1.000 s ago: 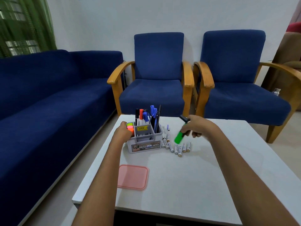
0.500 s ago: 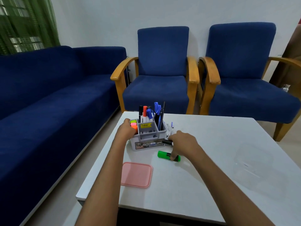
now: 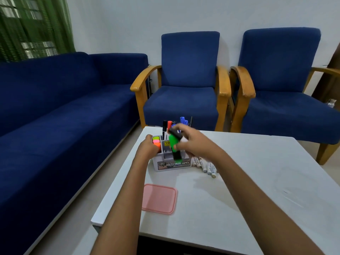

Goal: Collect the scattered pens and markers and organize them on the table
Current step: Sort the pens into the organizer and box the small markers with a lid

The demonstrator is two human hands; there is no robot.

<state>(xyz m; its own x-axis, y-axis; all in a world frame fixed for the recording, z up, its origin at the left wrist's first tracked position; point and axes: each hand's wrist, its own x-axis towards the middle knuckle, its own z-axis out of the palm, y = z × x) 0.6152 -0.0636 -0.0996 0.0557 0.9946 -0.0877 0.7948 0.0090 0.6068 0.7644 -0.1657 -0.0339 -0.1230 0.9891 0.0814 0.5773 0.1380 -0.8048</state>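
Above the organizer (image 3: 172,163) my right hand (image 3: 196,144) grips a green highlighter (image 3: 173,144); left hand (image 3: 147,149) holds its side; white markers (image 3: 207,165) remain on the counter (image 3: 239,199).

Organizer (image 3: 172,163), markers (image 3: 206,165) and lid (image 3: 159,198) crowd the table's (image 3: 257,181) left; right side open.

This is a home living room. A long blue sofa (image 3: 55,111) fills the left of the frame, two blue armchairs (image 3: 185,85) with wooden arms stand at upper centre and right against a plain wall, a green curtain (image 3: 33,26) hangs upper left, and a low white table (image 3: 248,199) sits in front.
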